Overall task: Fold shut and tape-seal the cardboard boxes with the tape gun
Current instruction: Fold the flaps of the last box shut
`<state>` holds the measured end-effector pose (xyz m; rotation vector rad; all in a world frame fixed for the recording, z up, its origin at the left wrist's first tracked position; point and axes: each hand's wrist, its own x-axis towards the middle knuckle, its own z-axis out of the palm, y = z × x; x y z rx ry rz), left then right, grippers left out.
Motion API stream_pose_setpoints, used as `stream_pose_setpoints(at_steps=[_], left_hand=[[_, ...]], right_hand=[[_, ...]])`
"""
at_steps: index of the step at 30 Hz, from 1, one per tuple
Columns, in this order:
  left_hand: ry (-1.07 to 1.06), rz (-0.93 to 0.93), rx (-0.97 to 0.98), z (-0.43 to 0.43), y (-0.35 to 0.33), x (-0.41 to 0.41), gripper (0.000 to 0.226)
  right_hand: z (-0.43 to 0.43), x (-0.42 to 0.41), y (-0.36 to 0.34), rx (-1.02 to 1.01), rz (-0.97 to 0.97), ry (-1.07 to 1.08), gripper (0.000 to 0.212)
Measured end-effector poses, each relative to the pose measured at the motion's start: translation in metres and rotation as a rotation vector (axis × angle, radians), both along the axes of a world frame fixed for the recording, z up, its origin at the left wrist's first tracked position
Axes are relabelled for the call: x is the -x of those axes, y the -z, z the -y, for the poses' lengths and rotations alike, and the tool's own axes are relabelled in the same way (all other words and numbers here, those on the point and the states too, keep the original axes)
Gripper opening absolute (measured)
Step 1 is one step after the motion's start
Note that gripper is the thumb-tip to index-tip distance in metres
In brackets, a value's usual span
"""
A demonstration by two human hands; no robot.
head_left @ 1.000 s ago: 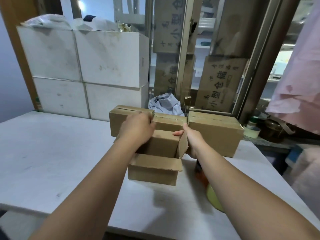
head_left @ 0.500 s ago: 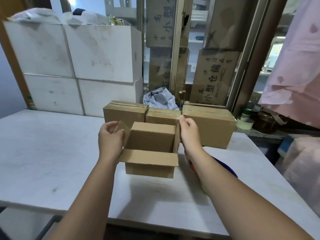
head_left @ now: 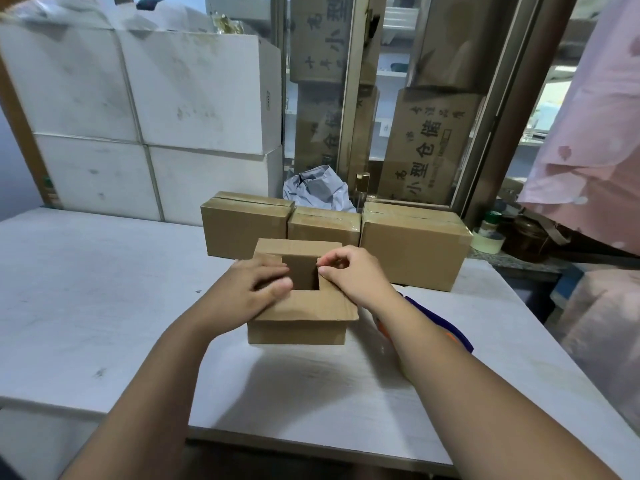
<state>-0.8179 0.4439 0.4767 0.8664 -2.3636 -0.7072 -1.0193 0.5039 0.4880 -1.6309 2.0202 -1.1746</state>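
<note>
White table (head_left: 86,289) centre: flat left hand (head_left: 249,289) presses the open box's (head_left: 298,330) left flap (head_left: 268,257); right hand's (head_left: 353,278) curled fingers (head_left: 329,263) touch the right flap (head_left: 329,289), grip unclear.

The carton (head_left: 429,147) behind glass reads "小型仓储".

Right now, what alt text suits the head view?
The left hand presses and the right hand pinches the side flaps of a small open box on a white table. Three taped boxes stand in a row behind it.
</note>
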Motion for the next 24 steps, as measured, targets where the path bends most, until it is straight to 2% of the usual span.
stream_pose_setpoints(at_steps=[3, 5, 9, 12, 13, 15, 17, 21, 24], left_hand=[[0.074, 0.203, -0.089, -0.006, -0.004, -0.011, 0.112], [0.075, 0.329, -0.063, -0.014, -0.009, -0.010, 0.114], [0.030, 0.328, 0.049, -0.015, -0.013, -0.004, 0.077], [0.033, 0.242, -0.010, -0.012, -0.016, -0.006, 0.051], [0.029, 0.209, -0.035, -0.011, -0.016, -0.007, 0.044], [0.026, 0.135, -0.085, -0.010, -0.016, -0.007, 0.033], [0.013, 0.050, -0.150, -0.010, -0.017, -0.006, 0.026], [-0.058, -0.123, -0.216, -0.006, -0.020, -0.006, 0.011], [-0.187, -0.263, -0.224, -0.003, -0.017, -0.005, 0.018]], right_hand=[[0.002, -0.002, -0.001, -0.027, -0.025, 0.000, 0.007], [0.003, -0.002, -0.002, -0.052, -0.028, -0.013, 0.007], [0.003, 0.001, -0.005, -0.084, -0.028, -0.043, 0.008], [0.000, 0.005, -0.005, -0.076, 0.082, -0.104, 0.009], [-0.003, 0.006, -0.005, -0.064, 0.136, -0.127, 0.011], [-0.007, 0.009, -0.003, -0.031, 0.214, -0.158, 0.029], [-0.011, 0.012, 0.002, 0.004, 0.259, -0.152, 0.047], [-0.015, 0.010, 0.009, 0.064, 0.289, -0.135, 0.056], [-0.014, 0.008, 0.013, 0.053, 0.352, -0.090, 0.069]])
